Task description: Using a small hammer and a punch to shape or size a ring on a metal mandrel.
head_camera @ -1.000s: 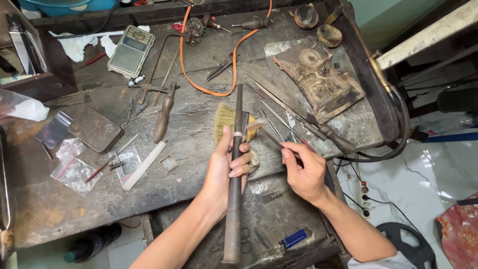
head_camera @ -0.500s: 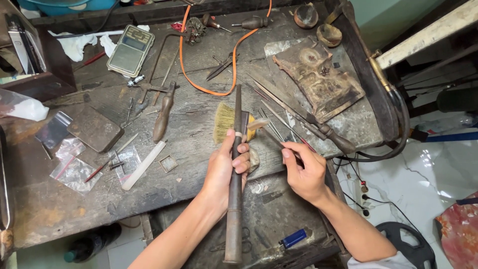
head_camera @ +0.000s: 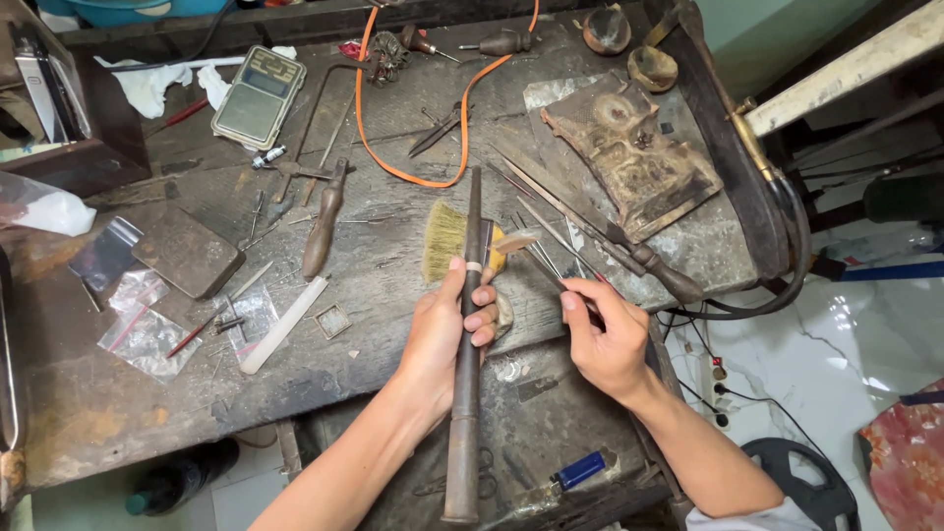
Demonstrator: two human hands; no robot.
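Metal rod (head_camera: pixel 466 344) unmoved in left hand (head_camera: pixel 444 329).

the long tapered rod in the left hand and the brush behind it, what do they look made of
Tapered rod: likely steel or iron, dull dark grey-brown, with a pale ring near the left hand. Brush: pale yellow bristles, natural or plastic fibre, unclear which.

Grey pocket scale (head_camera: pixel 258 95) with pale screen; clear plastic bags (head_camera: pixel 147 329) far left.

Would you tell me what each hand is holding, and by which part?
The left hand grips a tapered rod near its middle; the right hand pinches a thin tool at its near end.
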